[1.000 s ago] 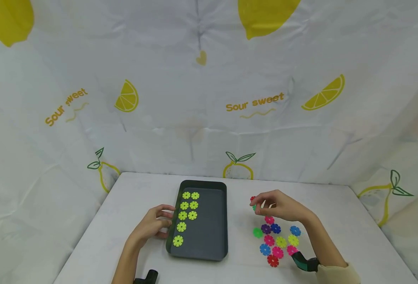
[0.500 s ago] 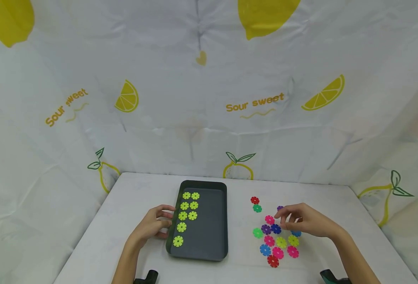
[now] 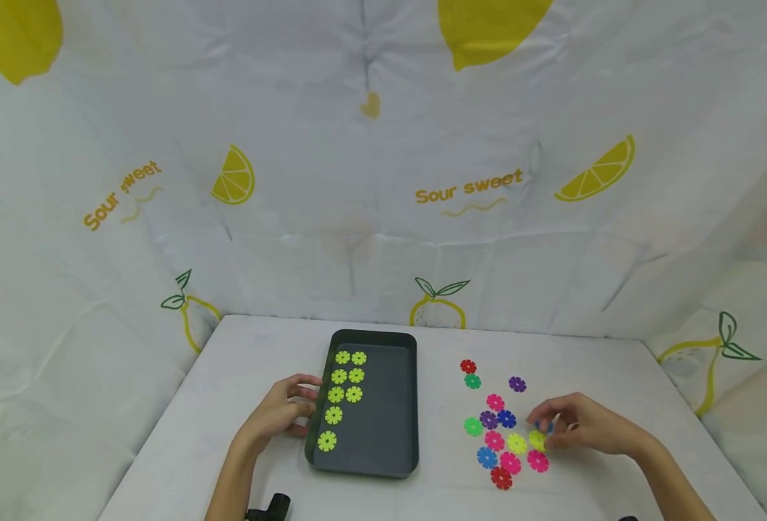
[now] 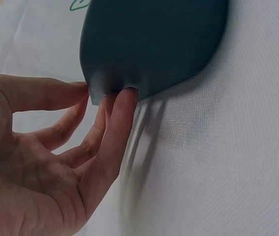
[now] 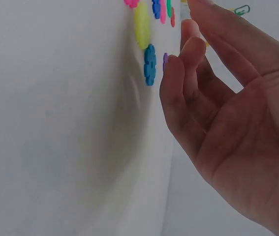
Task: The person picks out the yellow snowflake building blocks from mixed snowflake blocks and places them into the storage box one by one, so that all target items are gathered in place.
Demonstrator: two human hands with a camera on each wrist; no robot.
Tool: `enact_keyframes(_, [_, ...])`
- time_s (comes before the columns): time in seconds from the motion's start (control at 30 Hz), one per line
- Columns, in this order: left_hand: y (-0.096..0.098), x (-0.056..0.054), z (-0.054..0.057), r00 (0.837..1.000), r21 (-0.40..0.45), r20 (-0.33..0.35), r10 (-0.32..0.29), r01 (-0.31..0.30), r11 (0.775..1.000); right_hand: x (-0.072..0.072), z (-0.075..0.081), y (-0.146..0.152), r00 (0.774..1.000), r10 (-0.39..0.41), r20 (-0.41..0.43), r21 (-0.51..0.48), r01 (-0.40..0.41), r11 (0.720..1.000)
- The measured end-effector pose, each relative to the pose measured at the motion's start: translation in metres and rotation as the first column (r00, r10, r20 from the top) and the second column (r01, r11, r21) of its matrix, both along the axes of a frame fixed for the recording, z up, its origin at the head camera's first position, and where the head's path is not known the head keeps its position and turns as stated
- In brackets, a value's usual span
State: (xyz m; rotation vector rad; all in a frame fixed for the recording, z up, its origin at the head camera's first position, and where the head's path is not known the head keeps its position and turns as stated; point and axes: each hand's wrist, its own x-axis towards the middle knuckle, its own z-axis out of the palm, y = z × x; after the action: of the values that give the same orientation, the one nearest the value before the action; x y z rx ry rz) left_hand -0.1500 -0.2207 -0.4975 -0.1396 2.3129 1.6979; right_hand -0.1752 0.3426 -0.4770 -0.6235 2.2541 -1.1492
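Note:
In the head view, a dark baking tray [image 3: 383,412] holds several yellow-green snowflake discs [image 3: 333,414] in two columns of unequal length along its left side. My left hand [image 3: 279,412] touches the tray's left wall with its fingertips; the left wrist view shows the thumb tip [image 4: 82,89] at the tray edge. Over the right side of the loose discs, my right hand [image 3: 582,422] hovers with loosely bent fingers, close to a yellow disc [image 3: 537,440] and a partly covered blue disc [image 5: 150,65]. In the right wrist view, no disc shows in its grasp.
Loose discs in pink [image 3: 494,440], red [image 3: 501,477], green [image 3: 473,427], blue and purple [image 3: 517,384] lie right of the tray on the white table [image 3: 260,340]. A lemon-print cloth [image 3: 331,268] stands behind and beside the table.
My right hand has moved right and toward me from the far red and green discs, uncovering these and a purple disc. The left hand and tray have stayed put.

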Motion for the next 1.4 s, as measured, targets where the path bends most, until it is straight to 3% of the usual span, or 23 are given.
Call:
enact_keyframes(0.3, [0.000, 0.000, 0.000, 1.000, -0.003, 0.007, 0.012, -0.012, 1.000, -0.006, -0.022, 0.008, 0.999, -0.009, 0.054, -0.005, 0.009, 1.000])
enact_keyframes(0.67, [0.000, 0.000, -0.001, 1.000, 0.000, 0.004, 0.006, -0.006, 1.000, -0.013, -0.033, 0.013, 0.998, -0.021, 0.060, -0.007, 0.021, 1.000])
enact_keyframes(1.07, [0.000, 0.000, -0.001, 1.000, -0.005, -0.002, -0.002, 0.002, 1.000, -0.011, -0.032, 0.011, 0.998, -0.028, 0.048, 0.006, 0.027, 1.000])
enact_keyframes(1.4, [0.000, -0.001, -0.002, 1.000, -0.007, -0.002, -0.001, 0.001, 1.000, -0.003, -0.027, 0.009, 0.996, -0.091, 0.008, 0.079, 0.090, 0.993])
